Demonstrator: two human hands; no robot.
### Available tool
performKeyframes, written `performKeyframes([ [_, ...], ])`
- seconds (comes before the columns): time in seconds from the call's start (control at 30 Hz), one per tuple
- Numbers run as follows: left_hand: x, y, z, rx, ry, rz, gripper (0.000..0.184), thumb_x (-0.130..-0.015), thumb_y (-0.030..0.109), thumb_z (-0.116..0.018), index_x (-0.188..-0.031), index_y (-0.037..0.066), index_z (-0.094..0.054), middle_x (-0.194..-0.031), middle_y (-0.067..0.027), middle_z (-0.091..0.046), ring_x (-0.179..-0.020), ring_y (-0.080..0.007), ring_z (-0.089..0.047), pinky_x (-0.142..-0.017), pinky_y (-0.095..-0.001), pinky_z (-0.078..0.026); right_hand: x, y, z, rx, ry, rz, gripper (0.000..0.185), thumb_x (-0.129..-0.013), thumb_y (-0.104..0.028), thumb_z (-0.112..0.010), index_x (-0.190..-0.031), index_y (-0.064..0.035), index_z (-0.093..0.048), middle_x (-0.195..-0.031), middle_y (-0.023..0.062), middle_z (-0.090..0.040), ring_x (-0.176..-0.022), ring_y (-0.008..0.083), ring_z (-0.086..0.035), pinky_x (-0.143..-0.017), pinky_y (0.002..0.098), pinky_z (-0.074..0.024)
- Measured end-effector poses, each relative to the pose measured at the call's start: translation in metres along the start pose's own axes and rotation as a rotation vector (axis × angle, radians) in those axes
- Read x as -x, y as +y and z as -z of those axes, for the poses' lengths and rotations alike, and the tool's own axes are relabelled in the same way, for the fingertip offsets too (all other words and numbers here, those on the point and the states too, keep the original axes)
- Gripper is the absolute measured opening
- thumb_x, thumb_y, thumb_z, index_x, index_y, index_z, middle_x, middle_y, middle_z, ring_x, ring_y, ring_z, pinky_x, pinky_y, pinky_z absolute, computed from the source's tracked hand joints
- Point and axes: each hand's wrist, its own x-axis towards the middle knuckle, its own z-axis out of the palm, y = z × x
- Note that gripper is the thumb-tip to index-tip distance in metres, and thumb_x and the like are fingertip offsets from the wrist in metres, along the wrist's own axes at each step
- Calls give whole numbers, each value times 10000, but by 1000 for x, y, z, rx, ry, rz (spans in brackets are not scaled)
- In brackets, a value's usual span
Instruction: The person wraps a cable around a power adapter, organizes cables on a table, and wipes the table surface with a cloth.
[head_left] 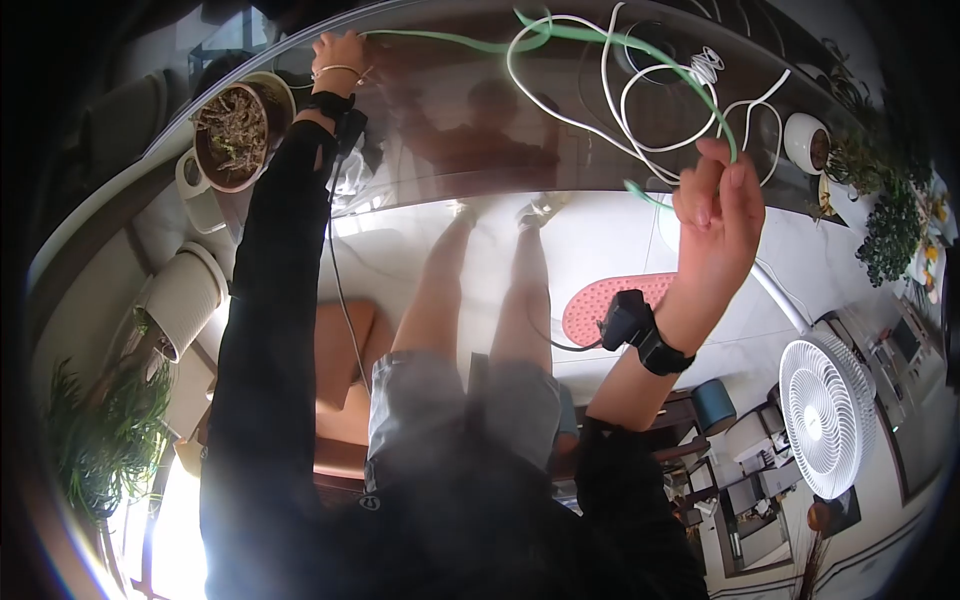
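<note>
Green, soft and ribbon-like, the long narrow strip (pixel 655 52) stretches across the upper part of the view, from one of the person's hands to the other, above the glossy dark-brown desk (pixel 440 150). The left hand (pixel 340 52) is at the far left edge of the desk, fingers curled, grasping one end of the strip near the thumb; the exact grip of its fingertips is hidden. The right hand (pixel 718 195) is raised at the near side, pinching the strip between thumb and fingertips, and a short loose tail of it sticks out to the left of that hand. Midway, the strip makes a small bend and crosses the loops of a thin white cable (pixel 575 122), which lies in wide curves with a tight wound bundle near the right.

Just beside the left forearm is a round brown pot (pixel 262 150) filled with dry, brownish plant matter, and a crumpled piece of clear plastic (pixel 352 178) lies on the other side of that arm. Near the desk's right end is a small rounded white pot (pixel 800 143). Below the desk, a pink oval mat (pixel 588 312) with a dotted surface lies on the pale floor (pixel 395 245), partly covered by the right forearm, and a white round fan (pixel 822 415) stands further right
</note>
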Motion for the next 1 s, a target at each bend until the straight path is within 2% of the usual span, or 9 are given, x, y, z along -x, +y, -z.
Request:
performKeyframes([
  [0.13, -45, -30, -75, 311, 17, -291, 362, -893, 377, -542, -1188, 168, -522, -1022, -257, -613, -1003, -434, -581, -822, -489, -497, -37, 43, -28, -235, -118, -162, 309, -979, -197, -462, -1141, 50, -551, -583, -39, -339, -485, 33, -266, -430, 204, -181],
  [0.3, -17, -12, -69, 702, 68, -92, 407, -866, 327, -529, -1235, 162, -484, -999, -236, -639, -898, -458, -597, -792, -507, -489, -79, 182, -31, -953, 157, -515, 222, -978, -170, -464, -1052, 9, -574, -605, -28, -386, -483, 64, -289, -418, 193, -234],
  [0.4, 20, -3, -57, 772, -143, -32, 342, -942, 356, -500, -1188, 124, -545, -879, -98, -674, -775, -209, -665, -668, -333, -521, -87, 240, -48, -1229, 288, -588, 193, -976, -175, -470, -1001, -18, -581, -632, -2, -426, -512, 78, -320, -447, 209, -268],
  [0.47, 51, 12, -43, 1398, -688, 132, 463, -962, 472, -434, -1194, 91, -556, -947, -61, -674, -793, -134, -651, -700, -295, -526, -91, 282, -53, -1188, 357, -607, 208, -982, -193, -459, -1032, -28, -575, -668, 18, -485, -541, 104, -392, -488, 225, -338],
  [0.63, 149, 41, -22, 2045, -1332, 207, 630, -938, 570, -390, -1401, 143, -352, -1290, -190, -516, -1109, -362, -566, -816, -421, -541, -86, 358, -76, -703, 417, -494, 200, -965, -181, -447, -1069, -41, -545, -886, 81, -592, -743, 171, -541, -712, 268, -461],
  [0.73, 170, 29, -15, 2445, -1101, 177, 663, -916, 533, -469, -1420, 127, -325, -1292, -244, -497, -1098, -406, -562, -823, -452, -552, -82, 343, -89, -624, 567, -612, 218, -935, -147, -459, -1119, -34, -492, -1016, 108, -606, -866, 191, -563, -831, 273, -457],
  [0.87, 172, 4, -17, 2370, -990, 149, 478, -966, 238, -489, -1376, 20, -376, -1260, -159, -546, -933, -159, -616, -669, -256, -551, -57, 357, -85, -193, 396, -588, 331, -873, -48, -508, -1192, 1, -436, -1096, 158, -580, -1001, 260, -555, -889, 321, -447],
  [0.9, 176, -3, -20, 2127, -884, 110, 346, -972, 152, -479, -1280, -6, -493, -1074, -90, -624, -766, -58, -593, -571, -209, -512, -54, 362, -79, 2, 290, -539, 377, -854, -19, -516, -1217, 12, -421, -1136, 181, -564, -1053, 288, -546, -916, 345, -441],
  [1.0, 192, -35, 0, 1784, -777, 75, 290, -986, 161, -460, -1199, -8, -562, -862, -40, -630, -656, -71, -599, -541, -193, -493, -69, 286, -90, 974, 184, 307, 650, -744, 97, -490, -1365, 8, -318, -1347, 285, -353, -1260, 430, -364, -1068, 484, -286],
])
